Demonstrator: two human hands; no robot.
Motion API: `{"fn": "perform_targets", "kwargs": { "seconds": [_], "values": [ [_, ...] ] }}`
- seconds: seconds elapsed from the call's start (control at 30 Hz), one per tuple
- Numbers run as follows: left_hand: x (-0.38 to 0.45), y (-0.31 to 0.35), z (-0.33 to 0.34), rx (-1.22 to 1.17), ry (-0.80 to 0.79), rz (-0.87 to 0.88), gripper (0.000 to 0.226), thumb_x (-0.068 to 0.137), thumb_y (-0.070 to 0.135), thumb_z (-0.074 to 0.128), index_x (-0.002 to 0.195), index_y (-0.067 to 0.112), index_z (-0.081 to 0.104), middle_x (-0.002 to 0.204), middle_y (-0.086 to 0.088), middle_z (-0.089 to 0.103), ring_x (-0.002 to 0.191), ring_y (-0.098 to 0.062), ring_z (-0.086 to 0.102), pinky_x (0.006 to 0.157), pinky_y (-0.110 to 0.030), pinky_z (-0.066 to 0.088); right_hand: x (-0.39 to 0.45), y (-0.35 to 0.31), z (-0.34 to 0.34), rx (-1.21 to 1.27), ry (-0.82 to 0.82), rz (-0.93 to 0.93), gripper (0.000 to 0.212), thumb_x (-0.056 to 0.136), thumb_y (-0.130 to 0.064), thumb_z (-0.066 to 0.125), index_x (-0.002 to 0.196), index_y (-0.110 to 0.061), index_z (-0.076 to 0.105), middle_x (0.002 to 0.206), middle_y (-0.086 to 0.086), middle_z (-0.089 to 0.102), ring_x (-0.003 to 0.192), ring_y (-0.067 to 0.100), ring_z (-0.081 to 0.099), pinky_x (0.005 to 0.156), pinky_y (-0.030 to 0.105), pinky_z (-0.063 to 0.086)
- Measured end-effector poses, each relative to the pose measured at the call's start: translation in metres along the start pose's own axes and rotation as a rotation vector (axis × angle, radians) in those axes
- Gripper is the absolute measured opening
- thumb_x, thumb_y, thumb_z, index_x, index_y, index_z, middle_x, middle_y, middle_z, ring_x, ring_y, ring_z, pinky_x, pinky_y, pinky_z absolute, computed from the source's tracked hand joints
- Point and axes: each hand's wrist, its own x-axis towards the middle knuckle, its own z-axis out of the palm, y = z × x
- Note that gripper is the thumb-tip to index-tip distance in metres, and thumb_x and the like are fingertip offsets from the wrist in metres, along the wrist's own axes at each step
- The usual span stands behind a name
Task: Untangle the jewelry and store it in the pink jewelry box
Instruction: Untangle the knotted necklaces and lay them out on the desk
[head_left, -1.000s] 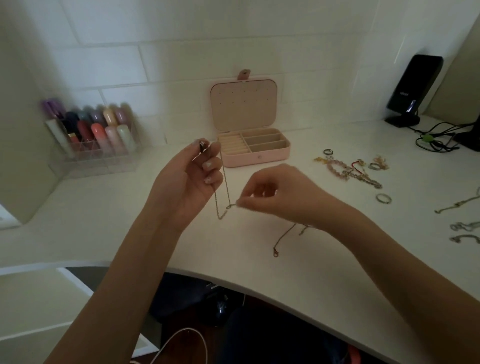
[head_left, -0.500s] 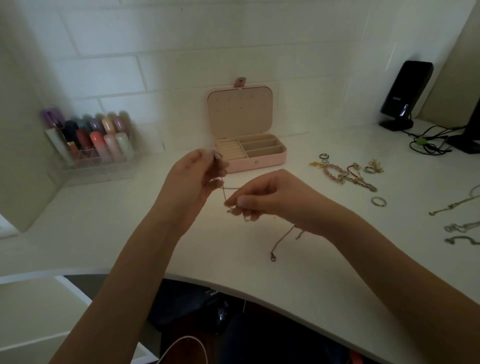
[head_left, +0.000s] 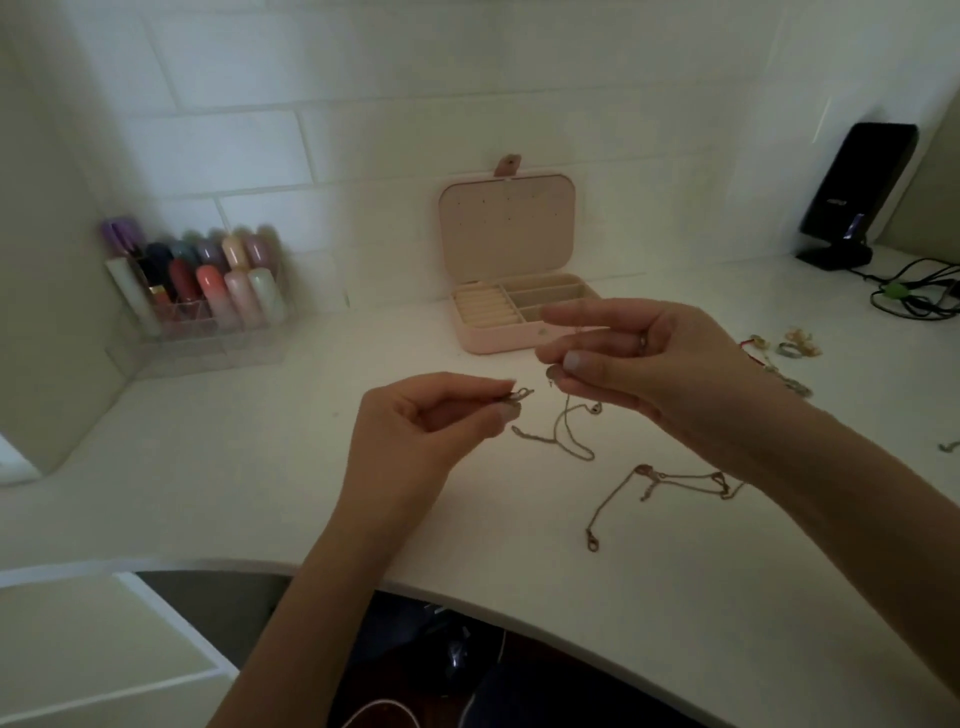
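A thin silver chain hangs in loops between my hands above the white desk. My left hand pinches one end of it, by the clasp, between thumb and forefinger. My right hand pinches the other end just in front of the pink jewelry box. The box stands open against the wall, its lid upright, its compartments showing. A second, rose-coloured chain lies on the desk under my right forearm.
A clear organiser with several coloured tubes stands at the back left. More rings and bracelets lie at the right, past my right wrist. A black device on a stand and cables fill the back right corner. The desk edge curves near me.
My hands have drawn apart: the left one dropped lower, the right one rose toward the box. The chain now spreads in loops between them.
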Motion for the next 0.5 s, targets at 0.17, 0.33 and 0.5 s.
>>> {"fn": "perform_targets", "kwargs": {
  "seconds": [0.17, 0.33, 0.5],
  "values": [
    [0.000, 0.000, -0.001, -0.027, -0.061, 0.046, 0.015, 0.066, 0.009, 0.072, 0.080, 0.010, 0.074, 0.071, -0.006, 0.074, 0.067, -0.023, 0.071, 0.063, -0.022, 0.056, -0.006, -0.005, 0.006, -0.178, 0.011, -0.103, 0.036, 0.068, -0.005, 0.068, 0.102, -0.017, 0.068, 0.084, 0.006, 0.075, 0.079, 0.017, 0.073, 0.069, 0.019, 0.055],
    [-0.003, 0.001, -0.001, 0.065, -0.069, 0.117, 0.015, 0.066, 0.014, 0.073, 0.081, 0.013, 0.074, 0.072, -0.003, 0.074, 0.068, -0.026, 0.069, 0.066, -0.024, 0.058, -0.007, -0.007, 0.010, -0.322, 0.033, -0.167, 0.030, 0.071, -0.006, 0.071, 0.099, -0.017, 0.069, 0.081, 0.001, 0.076, 0.080, 0.015, 0.073, 0.074, 0.021, 0.057],
    [-0.005, 0.000, -0.002, 0.031, -0.072, 0.106, 0.015, 0.066, 0.015, 0.073, 0.081, 0.014, 0.074, 0.073, -0.002, 0.074, 0.069, -0.023, 0.071, 0.067, -0.025, 0.058, -0.009, -0.006, 0.015, -0.306, 0.009, -0.183, 0.028, 0.069, -0.008, 0.070, 0.096, -0.016, 0.068, 0.080, 0.002, 0.075, 0.078, 0.015, 0.073, 0.069, 0.018, 0.055]
  ]
}}
